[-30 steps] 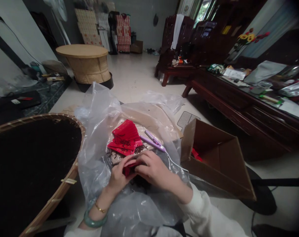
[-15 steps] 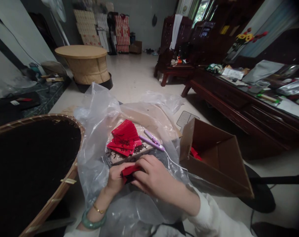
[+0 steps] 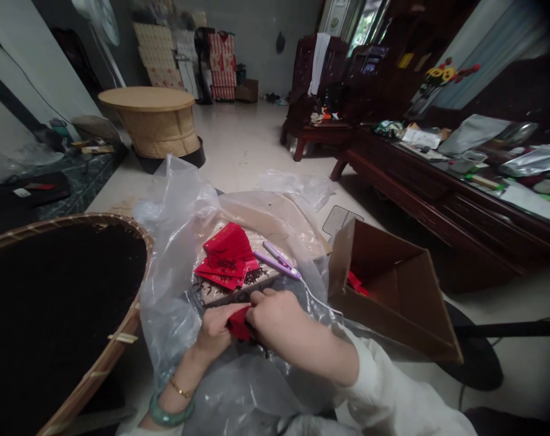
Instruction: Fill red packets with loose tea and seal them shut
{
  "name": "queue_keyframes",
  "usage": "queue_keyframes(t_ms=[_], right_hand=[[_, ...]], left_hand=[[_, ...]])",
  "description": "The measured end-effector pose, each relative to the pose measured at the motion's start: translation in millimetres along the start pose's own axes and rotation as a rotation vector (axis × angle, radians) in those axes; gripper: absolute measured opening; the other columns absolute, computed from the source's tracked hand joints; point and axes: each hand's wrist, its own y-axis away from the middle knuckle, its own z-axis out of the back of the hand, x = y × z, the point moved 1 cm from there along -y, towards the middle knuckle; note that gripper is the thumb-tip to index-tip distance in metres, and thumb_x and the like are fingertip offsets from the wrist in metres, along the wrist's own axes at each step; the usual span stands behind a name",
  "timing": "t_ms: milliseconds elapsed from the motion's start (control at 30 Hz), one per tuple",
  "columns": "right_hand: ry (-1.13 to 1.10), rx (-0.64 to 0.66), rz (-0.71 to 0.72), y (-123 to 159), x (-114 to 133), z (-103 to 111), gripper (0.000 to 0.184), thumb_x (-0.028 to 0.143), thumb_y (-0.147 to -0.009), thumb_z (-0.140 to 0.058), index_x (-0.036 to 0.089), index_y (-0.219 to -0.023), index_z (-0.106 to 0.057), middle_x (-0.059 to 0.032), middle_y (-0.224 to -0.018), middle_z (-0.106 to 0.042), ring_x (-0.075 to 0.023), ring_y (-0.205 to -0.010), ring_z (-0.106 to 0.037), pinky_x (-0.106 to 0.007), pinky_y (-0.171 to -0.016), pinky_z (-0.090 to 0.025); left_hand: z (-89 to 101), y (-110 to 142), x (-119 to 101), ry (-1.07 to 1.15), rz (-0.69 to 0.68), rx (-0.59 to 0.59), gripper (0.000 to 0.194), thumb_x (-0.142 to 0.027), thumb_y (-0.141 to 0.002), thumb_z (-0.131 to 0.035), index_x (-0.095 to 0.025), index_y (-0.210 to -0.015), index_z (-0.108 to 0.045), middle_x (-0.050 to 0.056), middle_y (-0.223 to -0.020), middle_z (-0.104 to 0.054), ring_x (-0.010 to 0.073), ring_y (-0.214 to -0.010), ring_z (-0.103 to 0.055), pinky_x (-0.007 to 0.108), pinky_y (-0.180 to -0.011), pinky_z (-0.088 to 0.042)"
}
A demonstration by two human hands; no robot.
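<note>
- Now, head view, lower centre: left hand [image 3: 215, 330] and right hand [image 3: 275, 318] meet, fingers pinched together on a small red packet [image 3: 239, 324], steadying it from both sides.
- Just above, a red stack [image 3: 227, 254] and purple pen [image 3: 275, 264] lie on plastic sheet [image 3: 175, 242], within reach.
- Right of centre, a cardboard box [image 3: 393, 290] stands open.

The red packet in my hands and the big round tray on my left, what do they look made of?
Red packet: likely thin matte paper or foil, creasing between left hand and right hand. Round tray: woven bamboo, judging by its tan strip rim.
</note>
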Motion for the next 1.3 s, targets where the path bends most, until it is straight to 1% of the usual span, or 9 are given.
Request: queue_keyframes(t_ms=[300,533,700,833,900,1000,1067,1167,1300], right_hand=[[-0.174,-0.237,0.108,5,-13,1,0.013,0.027,-0.087,-0.069,0.019,-0.095,-0.075,-0.0065,-0.091,-0.068,-0.021,-0.087,-0.058,-0.027,-0.066,-0.043],[-0.675,-0.528,0.256,11,-29,-2,0.014,0.03,-0.091,-0.066,0.019,-0.095,-0.072,-0.0062,-0.099,-0.067,-0.0172,-0.095,-0.06,-0.03,-0.086,-0.048],[-0.904,-0.674,0.24,15,-43,-4,0.019,0.035,-0.093,-0.062,0.017,-0.092,-0.07,-0.0061,-0.094,-0.068,-0.016,-0.092,-0.064,-0.03,-0.084,-0.051],[-0.748,-0.691,0.147,26,-51,-5,0.024,0.036,-0.093,-0.062,0.019,-0.108,-0.067,-0.0094,-0.109,-0.065,-0.019,-0.104,-0.062,-0.035,-0.092,-0.051],[-0.605,-0.703,0.196,31,-48,-5,0.028,0.038,-0.092,-0.063,0.02,-0.113,-0.066,-0.0109,-0.115,-0.061,-0.0218,-0.113,-0.057,-0.04,-0.097,-0.049],[-0.314,-0.66,0.257,31,-35,-8,0.025,0.038,-0.088,-0.067,0.019,-0.104,-0.069,-0.013,-0.118,-0.058,-0.0308,-0.127,-0.045,-0.05,-0.103,-0.044],[-0.108,-0.594,0.213,24,-26,-11,0.019,0.034,-0.086,-0.07,0.017,-0.094,-0.071,-0.0148,-0.116,-0.059,-0.0361,-0.131,-0.04,-0.054,-0.103,-0.043],[0.076,-0.487,0.177,10,-21,-16,0.011,0.025,-0.087,-0.068,0.015,-0.083,-0.071,-0.0137,-0.103,-0.063,-0.0348,-0.124,-0.047,-0.05,-0.098,-0.045],[0.092,-0.328,0.188,-9,-23,-20,0.015,0.025,-0.089,-0.067,0.015,-0.08,-0.074,-0.0106,-0.087,-0.064,-0.0302,-0.108,-0.055,-0.044,-0.09,-0.047]], left_hand=[[-0.3,2,3,0.019,0.085,-0.03,0.021,-0.011,-0.081,-0.056,-0.016,-0.099,-0.067,0.003,-0.08,-0.075,0.0159,-0.065,-0.071,0.023,-0.062,-0.057],[-1.3,9,8,0.015,0.136,-0.006,0.022,-0.012,-0.082,-0.058,-0.017,-0.1,-0.069,0.003,-0.081,-0.075,0.0158,-0.065,-0.071,0.023,-0.062,-0.057],[-1.1,8,7,0.048,0.177,-0.016,0.023,-0.014,-0.083,-0.059,-0.019,-0.102,-0.071,0.004,-0.085,-0.076,0.0177,-0.071,-0.073,0.026,-0.068,-0.059],[-0.2,4,3,0.094,0.19,-0.03,0.024,-0.016,-0.081,-0.067,-0.021,-0.104,-0.071,0.004,-0.089,-0.077,0.0187,-0.075,-0.074,0.026,-0.07,-0.059],[-0.1,3,2,0.111,0.212,-0.014,0.025,-0.018,-0.078,-0.071,-0.021,-0.103,-0.071,0.004,-0.089,-0.077,0.0191,-0.074,-0.073,0.026,-0.069,-0.059],[-1.2,4,3,0.105,0.263,-0.013,0.022,-0.025,-0.077,-0.073,-0.019,-0.099,-0.072,0.004,-0.084,-0.076,0.0189,-0.071,-0.072,0.026,-0.067,-0.058],[-2.4,4,3,0.075,0.308,-0.034,0.022,-0.03,-0.076,-0.074,-0.018,-0.094,-0.072,0.004,-0.079,-0.075,0.0189,-0.067,-0.071,0.026,-0.063,-0.057],[-3.8,5,3,0.044,0.375,-0.049,0.023,-0.036,-0.073,-0.075,-0.018,-0.088,-0.073,0.003,-0.073,-0.074,0.0176,-0.06,-0.067,0.025,-0.057,-0.054],[-5.1,3,-2,0.055,0.486,-0.039,0.026,-0.039,-0.068,-0.078,-0.018,-0.08,-0.072,-0.001,-0.062,-0.067,0.0144,-0.052,-0.059,0.023,-0.053,-0.049]])
